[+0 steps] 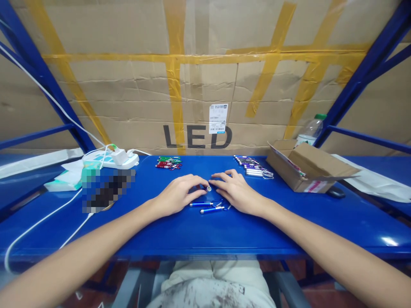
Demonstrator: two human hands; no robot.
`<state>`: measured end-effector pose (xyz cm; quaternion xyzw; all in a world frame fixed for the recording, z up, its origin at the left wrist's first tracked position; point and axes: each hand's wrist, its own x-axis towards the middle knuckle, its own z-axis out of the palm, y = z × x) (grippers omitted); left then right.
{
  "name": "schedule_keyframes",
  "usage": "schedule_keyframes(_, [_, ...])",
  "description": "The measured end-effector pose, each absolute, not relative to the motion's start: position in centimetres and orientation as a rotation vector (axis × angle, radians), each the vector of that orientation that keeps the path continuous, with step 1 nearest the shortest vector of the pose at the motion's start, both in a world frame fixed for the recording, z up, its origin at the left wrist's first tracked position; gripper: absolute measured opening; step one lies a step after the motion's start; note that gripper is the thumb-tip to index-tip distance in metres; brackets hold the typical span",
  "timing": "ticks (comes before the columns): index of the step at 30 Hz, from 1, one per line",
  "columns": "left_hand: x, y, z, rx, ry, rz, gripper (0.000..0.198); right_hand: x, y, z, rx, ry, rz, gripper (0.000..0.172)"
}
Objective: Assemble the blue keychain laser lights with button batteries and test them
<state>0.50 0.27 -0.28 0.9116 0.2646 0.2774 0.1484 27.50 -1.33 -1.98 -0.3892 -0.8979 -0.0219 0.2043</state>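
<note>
A small round, silver-rimmed piece (209, 188), like the end of a penlight, sits at the fingertips of my left hand (180, 193). The thumb and index finger close on it from the left. Across from it, my right hand (238, 193) has its fingers apart, with the fingertips close to the piece; whether they touch it is unclear. Just below my hands lie two blue penlights with silver ends, an upper one (201, 204) and a lower one (212, 210). Their clips point toward my right hand.
Green penlights (171, 159) and red penlights (165, 164) lie back left; dark, purple and silver penlights (253, 172) back right. An open cardboard box (308, 169), a mouse (336, 192) and a bottle (311, 130) stand right. A power strip (130, 161) and white cables occupy the left.
</note>
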Motion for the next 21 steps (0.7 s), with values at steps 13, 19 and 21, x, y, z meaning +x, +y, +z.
schedule_keyframes(13, [0.6, 0.2, -0.2, 2.627, 0.815, 0.74, 0.021, 27.5, -1.8, -0.8, -1.227, -2.546, -0.024, 0.01])
schedule_keyframes(19, [0.5, 0.5, -0.3, 2.645, 0.847, 0.702, 0.021, 27.2, -2.0, -0.9, -1.183, -2.459, 0.054, 0.012])
schedule_keyframes(21, [0.5, 0.5, -0.4, 2.638, 0.853, 0.718, 0.02, 27.0, -2.0, -0.8, -1.14, -2.379, 0.131, 0.011])
